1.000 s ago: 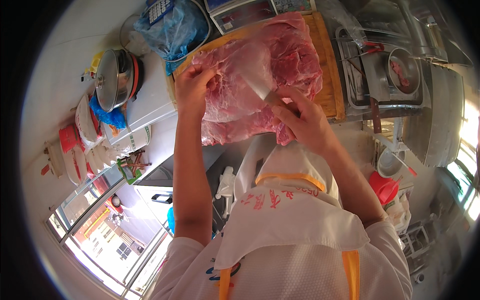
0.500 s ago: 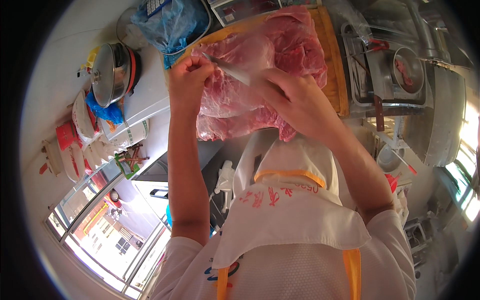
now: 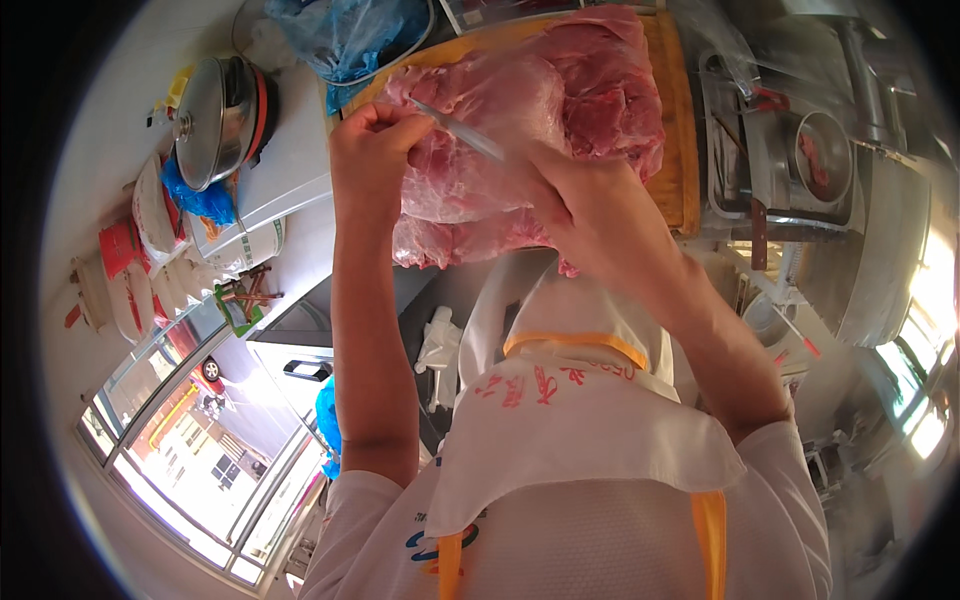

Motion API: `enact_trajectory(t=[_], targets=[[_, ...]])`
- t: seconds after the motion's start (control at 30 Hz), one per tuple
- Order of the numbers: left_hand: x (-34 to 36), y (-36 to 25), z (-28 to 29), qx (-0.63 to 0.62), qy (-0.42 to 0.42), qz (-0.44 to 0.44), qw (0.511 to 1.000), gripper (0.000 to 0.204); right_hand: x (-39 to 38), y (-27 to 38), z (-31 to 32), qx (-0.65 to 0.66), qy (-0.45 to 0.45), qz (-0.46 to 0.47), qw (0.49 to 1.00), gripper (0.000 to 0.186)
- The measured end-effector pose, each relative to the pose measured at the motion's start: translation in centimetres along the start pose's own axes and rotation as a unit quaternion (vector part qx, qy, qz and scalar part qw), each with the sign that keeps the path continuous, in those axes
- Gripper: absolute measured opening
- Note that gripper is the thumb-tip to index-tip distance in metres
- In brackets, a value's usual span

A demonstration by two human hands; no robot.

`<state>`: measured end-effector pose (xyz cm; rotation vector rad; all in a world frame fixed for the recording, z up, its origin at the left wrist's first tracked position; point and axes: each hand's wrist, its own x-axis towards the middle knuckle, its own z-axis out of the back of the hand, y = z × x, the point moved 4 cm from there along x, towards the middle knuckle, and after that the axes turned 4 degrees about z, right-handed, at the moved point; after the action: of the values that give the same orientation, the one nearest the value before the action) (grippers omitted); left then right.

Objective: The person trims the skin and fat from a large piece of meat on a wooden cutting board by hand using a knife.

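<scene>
A large slab of raw meat covers most of a wooden cutting board. My right hand is closed round a knife, its handle hidden in the grip. The blade points to the far left over the meat, its tip close to the fingers of my left hand. At the slab's left edge, my left hand is closed in a pinch on the meat's rim. Whatever small piece lies between those fingertips is hard to make out.
A lidded steel pot stands at the left beside a blue plastic bag. Beyond the board is a container lined with blue plastic. On the right a metal tray holds a steel bowl with a meat piece and a brown-handled cleaver.
The view has shifted slightly. My right hand and the knife have moved a little nearer and right, while the left hand keeps its pinch at the meat's edge.
</scene>
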<state>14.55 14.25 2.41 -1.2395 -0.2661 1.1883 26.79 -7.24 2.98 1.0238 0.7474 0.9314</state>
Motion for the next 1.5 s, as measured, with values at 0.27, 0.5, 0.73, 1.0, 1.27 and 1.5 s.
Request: enact_trajectory(t=[0.27,0.5,0.73,1.0,1.27,1.5], targets=[[-0.9,1.8,1.4,-0.084,0.0,0.025,0.996,0.016,1.6,-0.3,-1.3,-0.01,0.001,0.022,1.0,0.018],[-2.0,2.6,1.8,-0.165,0.04,0.031,0.985,0.016,0.2,-0.1,-1.2,-0.025,-0.009,0.031,0.999,0.03],[-3.5,4.2,3.0,-0.207,-0.002,0.048,0.977,0.016,-1.7,-0.4,-1.7,-0.007,-0.006,0.032,0.999,0.026],[-4.4,4.9,3.1,-0.248,-0.016,0.058,0.967,0.013,-0.9,-0.8,-2.8,-0.006,0.017,-0.027,0.999,0.02],[-6.1,7.1,4.5,-0.279,-0.026,0.058,0.958,0.01,-3.6,0.4,0.6,0.049,-0.035,-0.078,0.995,0.03],[-7.2,6.6,4.1,-0.302,-0.009,0.05,0.952,0.011,-1.0,-0.1,-1.5,0.06,0.032,-0.073,0.995,0.032]])
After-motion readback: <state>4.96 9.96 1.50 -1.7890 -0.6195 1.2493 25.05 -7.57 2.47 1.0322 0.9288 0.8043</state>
